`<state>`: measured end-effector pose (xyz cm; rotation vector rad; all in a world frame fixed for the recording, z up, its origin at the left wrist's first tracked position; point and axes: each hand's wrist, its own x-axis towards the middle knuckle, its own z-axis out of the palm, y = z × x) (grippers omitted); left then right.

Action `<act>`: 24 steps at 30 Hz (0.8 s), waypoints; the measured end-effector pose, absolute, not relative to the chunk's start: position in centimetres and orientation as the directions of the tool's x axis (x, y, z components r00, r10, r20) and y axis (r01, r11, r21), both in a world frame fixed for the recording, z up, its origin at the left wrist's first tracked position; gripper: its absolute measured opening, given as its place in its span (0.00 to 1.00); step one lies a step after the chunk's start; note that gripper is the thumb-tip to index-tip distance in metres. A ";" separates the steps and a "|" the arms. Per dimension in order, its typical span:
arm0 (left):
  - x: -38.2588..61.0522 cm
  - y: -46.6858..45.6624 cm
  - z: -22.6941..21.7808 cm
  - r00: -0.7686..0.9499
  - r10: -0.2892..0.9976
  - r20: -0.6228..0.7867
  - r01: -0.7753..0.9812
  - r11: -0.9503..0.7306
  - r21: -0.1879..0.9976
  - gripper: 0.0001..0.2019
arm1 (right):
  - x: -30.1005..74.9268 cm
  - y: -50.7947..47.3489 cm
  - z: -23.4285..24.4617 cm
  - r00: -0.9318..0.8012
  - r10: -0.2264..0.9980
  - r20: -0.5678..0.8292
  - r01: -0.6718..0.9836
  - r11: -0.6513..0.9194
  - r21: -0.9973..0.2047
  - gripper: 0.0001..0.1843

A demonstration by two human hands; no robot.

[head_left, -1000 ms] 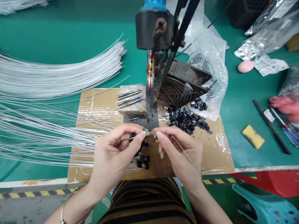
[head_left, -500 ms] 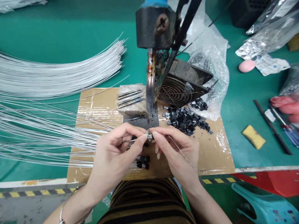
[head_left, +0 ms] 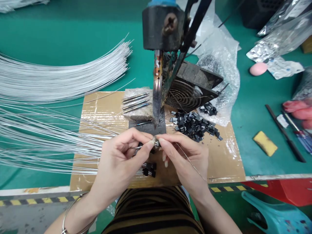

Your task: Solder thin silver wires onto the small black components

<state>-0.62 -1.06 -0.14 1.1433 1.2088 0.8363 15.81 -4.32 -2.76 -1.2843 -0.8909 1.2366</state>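
Note:
My left hand and my right hand meet fingertip to fingertip just below the tip of a fixed soldering iron. Left thumb and forefinger pinch a thin white wire end. The right pinches a small black component with metal legs, and a strand of thin wire crosses its back. Both hands hover over a taped cardboard sheet. A few black components on wire ends lie beneath my left hand.
Bundles of white wires fan across the green table at left. A pile of black components lies right of the iron, by a black fan and plastic bag. A yellow sponge, tools, another person's fingers at right.
My two hands closed the small gap between their fingertips; the right hand moved left, bringing the component against the wire end under the iron tip.

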 end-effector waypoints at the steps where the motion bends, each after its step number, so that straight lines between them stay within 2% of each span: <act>1: -0.6 -1.0 -0.1 0.199 0.942 -0.271 0.081 0.259 0.962 0.07 | 15.8 -4.3 -2.7 0.176 0.972 -0.153 -0.156 -0.126 -0.980 0.05; 24: -0.3 -0.8 0.0 0.182 0.948 -0.261 0.120 0.242 0.963 0.07 | 15.8 -4.3 -2.9 0.181 0.969 -0.167 -0.140 -0.142 -0.980 0.05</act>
